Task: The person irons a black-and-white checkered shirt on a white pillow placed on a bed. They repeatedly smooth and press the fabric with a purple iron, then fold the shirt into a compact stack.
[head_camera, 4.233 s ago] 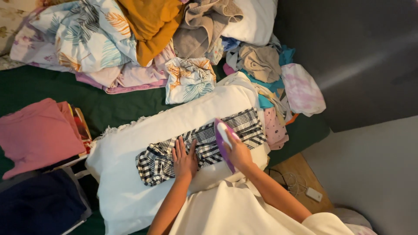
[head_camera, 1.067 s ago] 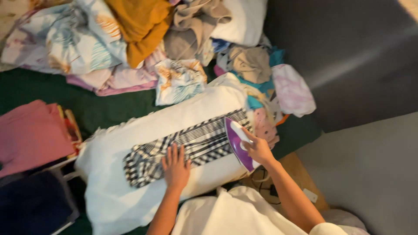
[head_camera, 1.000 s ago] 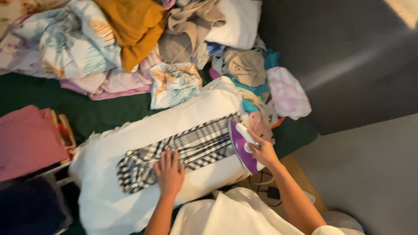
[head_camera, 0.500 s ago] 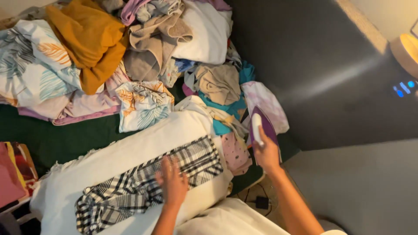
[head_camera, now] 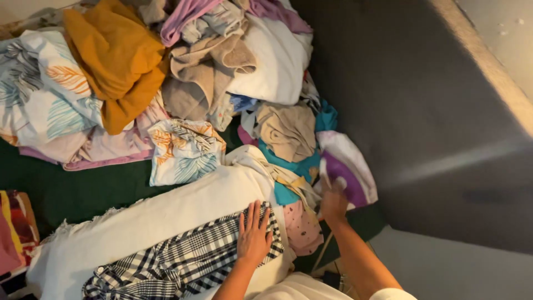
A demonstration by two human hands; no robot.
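A black-and-white checked garment (head_camera: 183, 258) lies spread on a white padded cloth (head_camera: 166, 214). My left hand (head_camera: 254, 236) rests flat on the garment's right end, fingers apart. My right hand (head_camera: 333, 201) is off to the right of the cloth, gripping the handle of a purple-and-white iron (head_camera: 341, 178), which stands over the pile of clothes by the cloth's right end. The iron is blurred.
A big heap of laundry fills the top: a mustard cloth (head_camera: 116, 61), leaf-print sheet (head_camera: 50, 94), beige towel (head_camera: 205, 72), white cloth (head_camera: 272, 66). A pink dotted piece (head_camera: 302, 228) hangs off the cloth's end. Dark grey surface (head_camera: 422, 100) at right, green cover (head_camera: 83, 189) under all.
My right hand has carried the iron off the checked garment, rightward to the clothes beside the cloth. The view has swung right. My left hand has stayed on the garment.
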